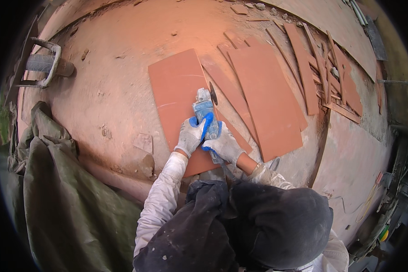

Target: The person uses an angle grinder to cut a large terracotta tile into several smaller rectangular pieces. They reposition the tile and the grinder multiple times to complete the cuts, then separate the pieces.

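Both my hands, in white gloves with blue palms, are wrapped round a blue angle grinder (204, 107). My left hand (190, 134) grips its body from the left, below the grey gear head. Farther back on the tool, my right hand (225, 144) holds the handle from the right. The dark cutting disc (213, 93) stands on edge at the right side of the head. It is at the right edge of a reddish-brown tile (170, 86), near a pale line on it; whether disc and tile touch I cannot tell. A narrower tile piece (233, 132) lies just right.
Large reddish tiles (267, 95) lie stacked to the right, with cut strips and scraps (309, 77) beyond. A dark green tarpaulin (72, 195) is bunched at the lower left. At the far left stands a metal frame with a roller (50, 65). Orange dust covers the floor (118, 90).
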`<move>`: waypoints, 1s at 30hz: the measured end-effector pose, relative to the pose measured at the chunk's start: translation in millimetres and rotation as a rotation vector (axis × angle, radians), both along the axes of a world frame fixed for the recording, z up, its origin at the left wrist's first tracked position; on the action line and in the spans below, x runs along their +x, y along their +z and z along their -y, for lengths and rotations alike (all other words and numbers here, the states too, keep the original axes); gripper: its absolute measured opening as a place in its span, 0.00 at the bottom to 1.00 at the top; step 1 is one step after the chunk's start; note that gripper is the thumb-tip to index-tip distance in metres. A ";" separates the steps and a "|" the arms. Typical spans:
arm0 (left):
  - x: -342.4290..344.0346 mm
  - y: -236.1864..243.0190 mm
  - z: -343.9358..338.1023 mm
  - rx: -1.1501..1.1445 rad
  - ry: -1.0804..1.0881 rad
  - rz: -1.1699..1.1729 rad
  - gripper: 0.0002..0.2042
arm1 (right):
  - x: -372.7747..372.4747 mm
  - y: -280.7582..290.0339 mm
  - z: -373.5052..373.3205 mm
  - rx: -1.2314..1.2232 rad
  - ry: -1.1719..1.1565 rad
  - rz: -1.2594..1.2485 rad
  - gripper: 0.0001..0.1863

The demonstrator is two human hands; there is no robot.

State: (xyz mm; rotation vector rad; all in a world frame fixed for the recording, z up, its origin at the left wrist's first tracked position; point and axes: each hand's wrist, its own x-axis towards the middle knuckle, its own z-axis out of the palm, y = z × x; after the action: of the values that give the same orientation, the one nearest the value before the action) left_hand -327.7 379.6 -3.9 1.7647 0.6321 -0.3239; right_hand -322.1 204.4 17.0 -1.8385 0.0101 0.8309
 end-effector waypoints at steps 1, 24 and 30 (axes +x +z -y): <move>0.1 0.8 0.3 0.006 -0.003 0.003 0.25 | 0.1 0.5 -0.2 0.001 0.006 0.005 0.43; -3.3 2.2 0.4 0.130 -0.072 0.044 0.28 | -6.4 -2.9 2.8 0.024 0.005 0.020 0.42; -8.4 6.7 3.3 0.097 -0.067 0.107 0.27 | -11.8 -2.7 5.2 0.089 -0.027 -0.007 0.40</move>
State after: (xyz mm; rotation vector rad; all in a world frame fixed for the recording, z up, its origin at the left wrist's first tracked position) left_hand -336.1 376.3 2.8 1.8858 0.5205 -0.2468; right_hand -333.9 199.2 14.3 -1.7486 0.0031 0.8068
